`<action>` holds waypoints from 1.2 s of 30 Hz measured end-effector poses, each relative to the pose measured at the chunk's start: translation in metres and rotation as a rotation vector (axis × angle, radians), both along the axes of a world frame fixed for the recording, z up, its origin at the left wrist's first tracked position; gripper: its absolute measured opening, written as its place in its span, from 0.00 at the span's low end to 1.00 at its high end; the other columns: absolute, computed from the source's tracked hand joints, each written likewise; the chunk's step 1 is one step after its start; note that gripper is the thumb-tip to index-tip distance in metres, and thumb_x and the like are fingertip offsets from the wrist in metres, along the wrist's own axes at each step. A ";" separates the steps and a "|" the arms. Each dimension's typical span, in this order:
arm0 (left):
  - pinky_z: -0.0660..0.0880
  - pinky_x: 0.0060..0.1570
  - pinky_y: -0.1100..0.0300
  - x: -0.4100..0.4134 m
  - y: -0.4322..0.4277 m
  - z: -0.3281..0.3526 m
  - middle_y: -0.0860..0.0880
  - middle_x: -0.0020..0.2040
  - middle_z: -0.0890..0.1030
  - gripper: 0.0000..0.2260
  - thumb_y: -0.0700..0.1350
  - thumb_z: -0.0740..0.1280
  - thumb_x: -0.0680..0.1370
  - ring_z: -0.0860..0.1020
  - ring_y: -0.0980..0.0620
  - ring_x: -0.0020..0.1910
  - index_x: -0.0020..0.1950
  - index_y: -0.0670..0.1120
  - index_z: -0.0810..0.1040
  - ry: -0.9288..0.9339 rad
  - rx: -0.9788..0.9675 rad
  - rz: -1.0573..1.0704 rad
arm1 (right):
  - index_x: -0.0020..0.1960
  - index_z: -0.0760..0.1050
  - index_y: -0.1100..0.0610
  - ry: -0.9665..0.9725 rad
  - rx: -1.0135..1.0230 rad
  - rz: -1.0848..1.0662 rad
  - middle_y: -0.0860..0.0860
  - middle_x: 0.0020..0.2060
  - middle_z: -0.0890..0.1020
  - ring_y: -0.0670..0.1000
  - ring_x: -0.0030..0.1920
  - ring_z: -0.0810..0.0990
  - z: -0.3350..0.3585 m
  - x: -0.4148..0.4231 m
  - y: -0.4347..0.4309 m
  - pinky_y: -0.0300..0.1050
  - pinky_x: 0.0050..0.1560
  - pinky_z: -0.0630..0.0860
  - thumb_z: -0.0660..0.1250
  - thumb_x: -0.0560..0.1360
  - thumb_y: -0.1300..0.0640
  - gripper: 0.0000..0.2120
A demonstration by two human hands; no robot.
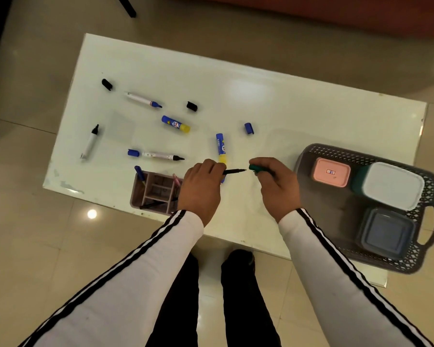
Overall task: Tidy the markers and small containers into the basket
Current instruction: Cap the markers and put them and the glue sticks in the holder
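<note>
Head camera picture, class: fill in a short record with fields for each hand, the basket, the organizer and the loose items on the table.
left hand: shut on an uncapped black pen, tip pointing right
right hand: shut on a green cap, just off the pen tip
basket: grey, at the table's right end; holds a pink container, a white one and a grey one
organizer: pinkish, compartmented, near front edge, a few pens inside
loose items: three uncapped markers, two glue sticks, black and blue caps
</note>
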State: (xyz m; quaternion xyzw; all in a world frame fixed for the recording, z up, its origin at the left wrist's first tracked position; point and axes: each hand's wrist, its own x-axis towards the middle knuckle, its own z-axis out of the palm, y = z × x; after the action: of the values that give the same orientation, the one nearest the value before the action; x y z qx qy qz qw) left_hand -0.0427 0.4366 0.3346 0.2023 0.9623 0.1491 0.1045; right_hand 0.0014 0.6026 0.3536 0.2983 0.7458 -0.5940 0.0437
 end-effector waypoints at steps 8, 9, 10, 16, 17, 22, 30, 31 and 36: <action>0.70 0.43 0.55 0.006 -0.008 0.005 0.47 0.48 0.78 0.10 0.35 0.69 0.75 0.75 0.45 0.42 0.54 0.46 0.78 -0.010 0.034 -0.002 | 0.52 0.79 0.52 -0.032 0.174 0.208 0.43 0.45 0.81 0.38 0.43 0.78 -0.002 0.000 -0.007 0.22 0.42 0.68 0.69 0.77 0.55 0.04; 0.71 0.43 0.54 0.007 -0.009 0.005 0.47 0.48 0.78 0.10 0.35 0.69 0.75 0.75 0.45 0.42 0.54 0.46 0.78 -0.010 0.041 -0.003 | 0.52 0.79 0.52 -0.033 0.169 0.208 0.42 0.44 0.80 0.38 0.43 0.78 -0.001 0.001 -0.009 0.22 0.41 0.69 0.70 0.77 0.54 0.04; 0.72 0.43 0.54 0.008 -0.010 0.006 0.46 0.47 0.78 0.10 0.35 0.69 0.75 0.76 0.44 0.42 0.54 0.45 0.78 -0.008 0.049 -0.005 | 0.52 0.79 0.52 -0.031 0.162 0.196 0.41 0.43 0.80 0.37 0.43 0.78 -0.001 0.001 -0.010 0.22 0.41 0.69 0.70 0.77 0.54 0.04; 0.70 0.42 0.54 0.014 -0.014 0.007 0.46 0.46 0.78 0.09 0.34 0.70 0.74 0.76 0.44 0.41 0.53 0.44 0.79 0.008 0.090 -0.037 | 0.50 0.80 0.49 -0.096 0.118 0.205 0.40 0.40 0.80 0.41 0.38 0.79 -0.007 0.004 -0.013 0.33 0.41 0.75 0.70 0.76 0.55 0.03; 0.69 0.42 0.54 0.015 -0.015 0.007 0.46 0.45 0.78 0.09 0.34 0.70 0.74 0.76 0.44 0.40 0.53 0.44 0.79 0.010 0.098 -0.043 | 0.50 0.80 0.49 -0.113 0.102 0.206 0.41 0.39 0.81 0.44 0.38 0.80 -0.007 0.004 -0.013 0.37 0.42 0.78 0.70 0.76 0.55 0.03; 0.74 0.41 0.51 0.023 -0.016 0.005 0.45 0.45 0.78 0.10 0.32 0.69 0.74 0.77 0.43 0.41 0.53 0.42 0.79 -0.039 0.182 -0.100 | 0.49 0.78 0.51 -0.118 -0.009 0.313 0.46 0.35 0.80 0.43 0.32 0.78 -0.004 0.009 -0.023 0.37 0.36 0.75 0.68 0.77 0.57 0.02; 0.70 0.39 0.60 0.027 -0.043 0.016 0.44 0.41 0.79 0.09 0.30 0.68 0.71 0.78 0.44 0.39 0.49 0.40 0.80 -0.017 0.302 0.017 | 0.50 0.73 0.56 -0.048 0.012 0.253 0.46 0.43 0.81 0.37 0.43 0.78 0.004 0.008 -0.074 0.25 0.41 0.69 0.65 0.79 0.61 0.02; 0.70 0.38 0.60 0.027 -0.050 0.018 0.44 0.42 0.79 0.09 0.31 0.68 0.72 0.78 0.44 0.39 0.49 0.40 0.80 -0.012 0.314 0.050 | 0.50 0.73 0.56 -0.029 0.027 0.280 0.47 0.43 0.80 0.39 0.43 0.78 0.007 0.004 -0.082 0.26 0.42 0.69 0.64 0.78 0.62 0.03; 0.76 0.52 0.47 0.022 -0.101 0.019 0.42 0.51 0.81 0.12 0.41 0.63 0.78 0.79 0.42 0.49 0.58 0.40 0.79 -0.061 0.380 0.251 | 0.50 0.73 0.54 0.086 0.230 0.553 0.49 0.47 0.77 0.46 0.43 0.75 0.015 -0.020 -0.128 0.36 0.46 0.71 0.64 0.75 0.64 0.07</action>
State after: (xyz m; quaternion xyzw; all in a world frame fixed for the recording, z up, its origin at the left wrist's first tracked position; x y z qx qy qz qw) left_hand -0.0208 0.3355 0.3537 0.0924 0.9310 0.3453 0.0741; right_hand -0.0190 0.4746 0.3688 0.0615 0.8623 -0.4834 0.1380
